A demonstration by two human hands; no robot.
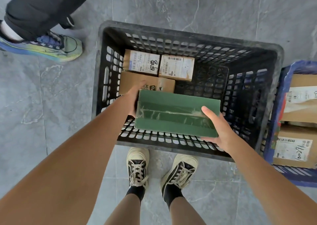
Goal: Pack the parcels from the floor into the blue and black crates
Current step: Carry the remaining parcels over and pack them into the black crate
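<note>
The grey stone-patterned floor (205, 5) fills the view, and on it, just past my toes, stands the black crate (188, 36), its slotted walls open to the top. Touching its right side is the blue crate (274, 122), only partly in view, with two brown labelled parcels (295, 151) inside, one beyond the other. Over the near half of the black crate I hold the green parcel (176, 113), a flat box with clear tape running along its middle, level and above the rim. My left hand (133, 98) grips its left end, fingers mostly hidden behind the box; my right hand (217, 130) grips the right near corner, thumb lying on top and fingers curled underneath. Down in the crate's far left corner lie three more boxes: a plain brown carton (133, 80) partly hidden beneath my left hand, and behind it two smaller parcels with white labels, the left one (141, 62) marked in black handwriting, the right one (176, 68) touching it. At the upper left another person's dark trouser leg and a green-and-blue trainer (51, 46) stand near the crate. My own pale laced shoes (137, 166) sit just before its near wall.
</note>
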